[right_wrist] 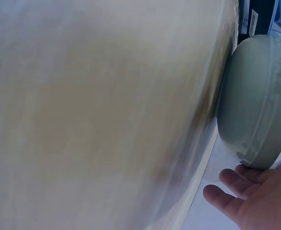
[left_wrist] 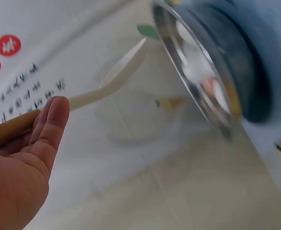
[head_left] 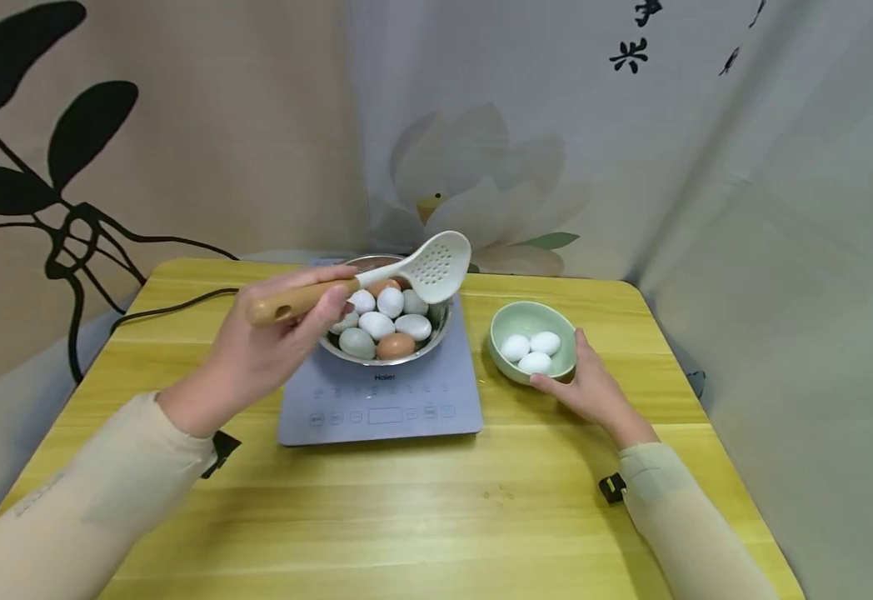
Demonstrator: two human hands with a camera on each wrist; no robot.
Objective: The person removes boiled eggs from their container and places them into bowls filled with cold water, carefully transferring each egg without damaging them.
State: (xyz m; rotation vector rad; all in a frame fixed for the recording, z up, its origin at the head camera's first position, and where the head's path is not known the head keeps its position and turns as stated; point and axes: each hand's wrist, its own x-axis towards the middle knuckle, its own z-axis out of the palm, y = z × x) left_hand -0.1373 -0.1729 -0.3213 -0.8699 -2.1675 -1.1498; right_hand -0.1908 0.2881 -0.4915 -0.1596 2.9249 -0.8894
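My left hand grips the wooden handle of a white slotted spoon, held up above a metal bowl. The spoon's perforated head tilts up to the right; in the left wrist view the spoon shows from the side, apart from the bowl. White, brown and greyish eggs fill the metal bowl. At the right, my right hand rests against the side of a light green bowl with three white eggs in it. In the right wrist view its fingers lie fairly straight beside the green bowl.
Beneath the metal bowl is a flat Haier induction cooker on a yellow wooden table. A black cable runs off to the left. Printed curtains hang behind the table and along its right side.
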